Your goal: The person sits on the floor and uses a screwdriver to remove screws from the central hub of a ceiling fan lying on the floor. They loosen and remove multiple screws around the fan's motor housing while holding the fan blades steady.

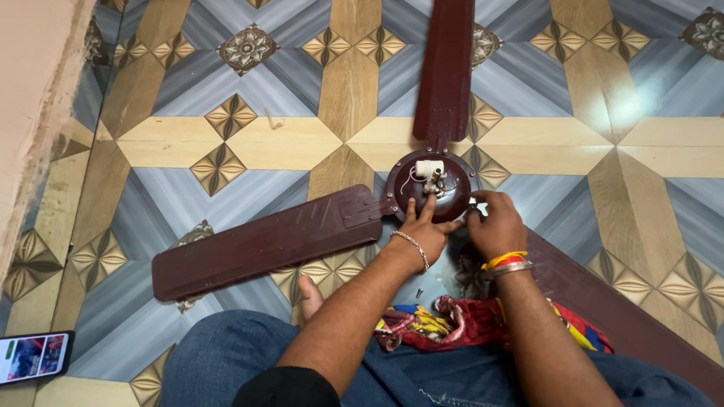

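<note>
Hands work at a maroon ceiling fan (430,192) lying on the tiled floor (226,143), left hand (424,230) pressed flat and open on its hub, right hand (494,222) curled at the rim, its hold hidden; wiring exposed, blades attached, so disassembly looks barely begun.

Patterned tile floor (226,143) in blue, tan and wood tones, maroon ceiling fan (430,188) lying flat with blades spread, phone (34,356) at lower left (screen lit), colourful cloth (452,320), small screw (418,292) beside it
</note>
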